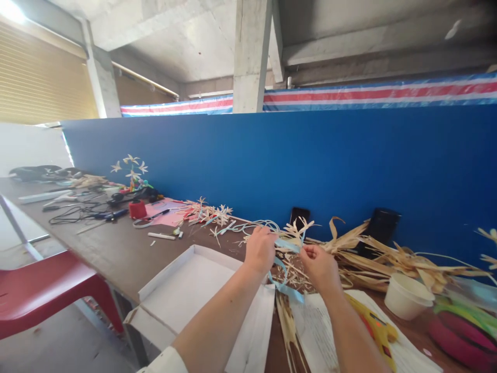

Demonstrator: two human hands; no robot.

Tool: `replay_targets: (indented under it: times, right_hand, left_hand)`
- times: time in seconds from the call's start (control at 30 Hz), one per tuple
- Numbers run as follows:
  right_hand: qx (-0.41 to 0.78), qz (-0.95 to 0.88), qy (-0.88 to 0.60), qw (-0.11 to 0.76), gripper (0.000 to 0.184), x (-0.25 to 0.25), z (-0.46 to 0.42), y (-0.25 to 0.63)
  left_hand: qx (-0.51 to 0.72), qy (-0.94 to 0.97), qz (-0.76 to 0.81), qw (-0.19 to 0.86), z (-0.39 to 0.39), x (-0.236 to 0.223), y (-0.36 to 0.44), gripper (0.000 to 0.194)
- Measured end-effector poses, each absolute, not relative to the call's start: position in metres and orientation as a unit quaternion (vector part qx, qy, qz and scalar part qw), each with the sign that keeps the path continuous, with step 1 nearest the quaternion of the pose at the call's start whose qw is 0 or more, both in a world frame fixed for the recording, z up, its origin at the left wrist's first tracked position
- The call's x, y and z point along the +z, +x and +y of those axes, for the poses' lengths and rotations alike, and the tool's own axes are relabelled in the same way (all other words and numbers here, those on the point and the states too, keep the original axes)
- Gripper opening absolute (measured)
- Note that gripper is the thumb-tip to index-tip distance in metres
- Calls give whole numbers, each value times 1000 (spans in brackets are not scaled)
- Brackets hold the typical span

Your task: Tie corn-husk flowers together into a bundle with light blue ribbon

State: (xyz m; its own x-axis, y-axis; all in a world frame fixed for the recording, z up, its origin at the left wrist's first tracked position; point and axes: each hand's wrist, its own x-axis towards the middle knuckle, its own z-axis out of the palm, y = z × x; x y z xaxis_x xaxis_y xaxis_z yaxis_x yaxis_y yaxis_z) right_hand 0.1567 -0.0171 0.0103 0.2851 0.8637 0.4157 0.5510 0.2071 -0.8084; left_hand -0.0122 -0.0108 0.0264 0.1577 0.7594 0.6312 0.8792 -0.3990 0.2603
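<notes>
My left hand (261,250) is closed on a light blue strip (286,245), which stretches across to my right hand and also hangs in a loop below. Between thumb and fingers, my right hand (319,263) pinches the base of a pale husk flower (300,228), where the blue strip meets its stem. The flower's thin petals spread upward. Under both hands lie shredded husk scraps (297,277) on the brown table. An open white box lid (202,295) lies beneath my left forearm.
Dried husks (411,256) and a white cup (408,296) are at the right, with a yellow glue gun (375,326) on paper near my right forearm. More husk flowers (212,212), red tape (137,209) and a white pen (161,236) lie leftward. A blue partition (233,160) stands behind.
</notes>
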Motion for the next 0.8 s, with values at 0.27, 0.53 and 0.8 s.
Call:
replay_targets:
  times: [0.27,0.53,0.8]
  right_hand:
    - [264,-544,-571,556,23,0,-14,155]
    - [371,-492,-513,598,31,-13,-11,157]
    - [364,-441,-506,646,34,-27,-5,178]
  left_hand:
    - [-350,-740,-575,14,-1,-3,-28,31]
    - [-331,-704,-624,71,14,12,-55,36]
    - [-214,-688,-685,111,27,51,-111,33]
